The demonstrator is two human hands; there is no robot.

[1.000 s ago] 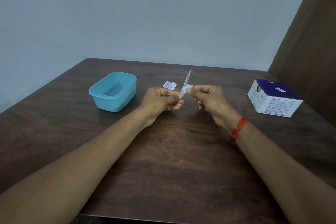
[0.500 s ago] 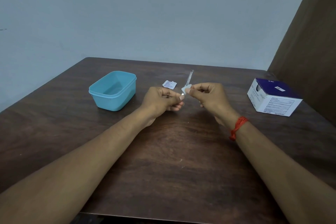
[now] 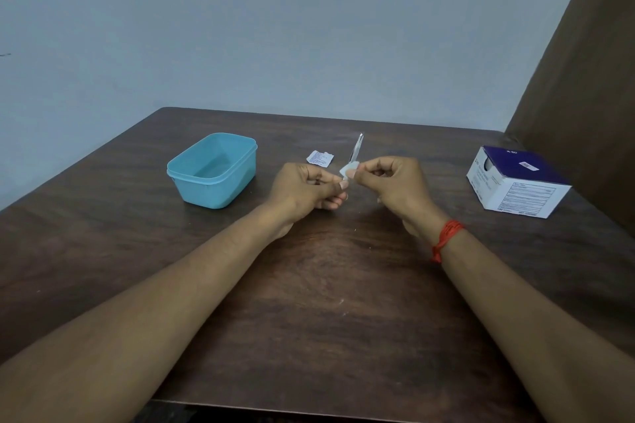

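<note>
My left hand [image 3: 305, 189] grips the lower end of a thin metal tool [image 3: 356, 149] that points up and away over the middle of the table. My right hand [image 3: 395, 187] pinches a small white wipe [image 3: 348, 169] against the tool's lower shaft, just above my left thumb. Both hands hover a little above the dark wooden table [image 3: 309, 302]. The tool's handle is hidden inside my left fist.
A light blue plastic tub [image 3: 214, 170] stands open at the left. A torn white sachet wrapper [image 3: 319, 158] lies behind my left hand. A purple and white cardboard box [image 3: 515, 182] sits at the right, near a brown panel [image 3: 584, 96].
The tool has tilted slightly more upright. My right hand with the wipe has shifted a little along the shaft. The hands stay in nearly the same place.
</note>
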